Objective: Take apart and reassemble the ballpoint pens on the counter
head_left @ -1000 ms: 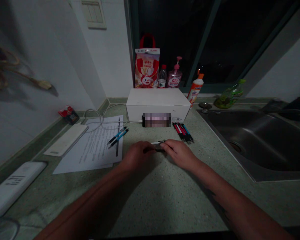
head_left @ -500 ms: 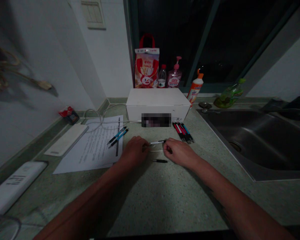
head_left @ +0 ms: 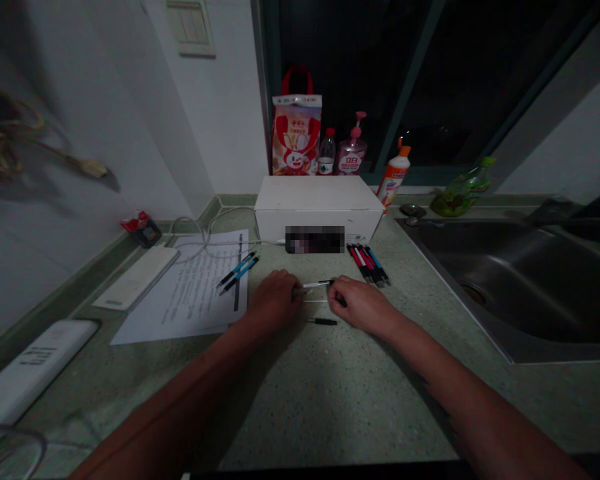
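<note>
My left hand (head_left: pixel 276 300) is closed, with fingertips pinched beside the left end of a white pen barrel with a black end (head_left: pixel 317 285). My right hand (head_left: pixel 360 303) is curled shut at the barrel's black end. What lies inside either hand's fingers is hidden. A thin white pen refill (head_left: pixel 315 301) stretches across the gap between the hands, just below the barrel. Nearer to me, a short black pen part (head_left: pixel 323 322) lies on the counter. Two blue-and-black pens (head_left: pixel 239 272) rest on the printed sheet (head_left: pixel 195 293) left of my hands. Several red, black and blue pens (head_left: pixel 369 265) lie side by side at right.
Behind the hands stands a white box (head_left: pixel 320 195), with a dark, partly blurred device (head_left: pixel 315 240) and its cable in front. A sink (head_left: pixel 530 273) is at right. A white flat device (head_left: pixel 136 277) and a power strip (head_left: pixel 35 367) lie at left. Bottles (head_left: pixel 351 157) line the window.
The whole scene has shifted very slightly to the right as the camera moved. Both hands and the pen parts keep nearly the same arrangement.
</note>
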`<state>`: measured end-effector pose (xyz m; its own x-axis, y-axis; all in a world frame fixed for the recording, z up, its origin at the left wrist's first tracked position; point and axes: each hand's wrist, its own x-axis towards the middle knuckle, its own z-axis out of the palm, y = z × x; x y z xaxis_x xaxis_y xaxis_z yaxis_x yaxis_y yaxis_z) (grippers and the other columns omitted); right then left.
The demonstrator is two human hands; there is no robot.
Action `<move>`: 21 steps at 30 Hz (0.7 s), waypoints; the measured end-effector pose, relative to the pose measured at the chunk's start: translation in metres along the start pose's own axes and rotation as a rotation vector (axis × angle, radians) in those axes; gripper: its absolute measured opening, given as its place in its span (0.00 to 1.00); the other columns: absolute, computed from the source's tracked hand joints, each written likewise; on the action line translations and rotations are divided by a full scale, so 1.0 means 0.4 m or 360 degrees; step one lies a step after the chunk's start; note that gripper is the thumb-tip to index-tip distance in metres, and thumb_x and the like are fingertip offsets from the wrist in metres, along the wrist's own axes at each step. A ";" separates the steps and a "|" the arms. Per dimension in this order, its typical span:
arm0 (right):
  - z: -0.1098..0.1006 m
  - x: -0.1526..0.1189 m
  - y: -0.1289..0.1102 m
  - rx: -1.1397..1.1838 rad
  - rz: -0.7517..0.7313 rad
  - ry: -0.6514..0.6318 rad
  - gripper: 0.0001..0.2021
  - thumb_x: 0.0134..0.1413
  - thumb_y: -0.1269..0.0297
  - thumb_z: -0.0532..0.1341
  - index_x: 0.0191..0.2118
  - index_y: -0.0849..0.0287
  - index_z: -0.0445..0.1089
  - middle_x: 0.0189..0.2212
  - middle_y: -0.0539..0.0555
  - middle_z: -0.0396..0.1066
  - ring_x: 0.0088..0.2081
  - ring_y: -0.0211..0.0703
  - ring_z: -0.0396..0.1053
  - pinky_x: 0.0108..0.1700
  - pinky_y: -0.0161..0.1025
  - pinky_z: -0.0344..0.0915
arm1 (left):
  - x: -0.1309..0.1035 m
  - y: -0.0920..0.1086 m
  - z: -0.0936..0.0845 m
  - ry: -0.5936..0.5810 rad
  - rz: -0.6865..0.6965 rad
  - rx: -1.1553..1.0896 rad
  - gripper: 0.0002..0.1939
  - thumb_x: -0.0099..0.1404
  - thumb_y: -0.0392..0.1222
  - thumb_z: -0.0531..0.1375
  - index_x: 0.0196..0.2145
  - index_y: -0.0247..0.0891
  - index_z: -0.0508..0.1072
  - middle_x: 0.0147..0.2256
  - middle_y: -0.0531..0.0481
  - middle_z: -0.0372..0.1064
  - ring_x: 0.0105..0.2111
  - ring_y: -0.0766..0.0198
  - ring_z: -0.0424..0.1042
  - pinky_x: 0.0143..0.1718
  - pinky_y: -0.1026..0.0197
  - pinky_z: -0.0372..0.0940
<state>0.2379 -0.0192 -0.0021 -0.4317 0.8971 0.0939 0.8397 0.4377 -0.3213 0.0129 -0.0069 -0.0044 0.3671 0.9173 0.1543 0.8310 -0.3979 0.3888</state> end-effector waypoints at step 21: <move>-0.004 -0.002 0.008 -0.0025 -0.0031 -0.0018 0.04 0.59 0.73 0.61 0.34 0.58 0.71 0.34 0.52 0.71 0.34 0.40 0.68 0.35 0.36 0.55 | -0.009 -0.016 -0.032 -0.0281 0.0060 0.0110 0.11 0.67 0.36 0.55 0.34 0.38 0.79 0.37 0.41 0.75 0.42 0.50 0.72 0.43 0.52 0.65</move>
<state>0.2415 -0.0183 -0.0018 -0.4518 0.8876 0.0896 0.8361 0.4563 -0.3046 0.0008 -0.0072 0.0043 0.4611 0.8873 0.0038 0.8396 -0.4377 0.3217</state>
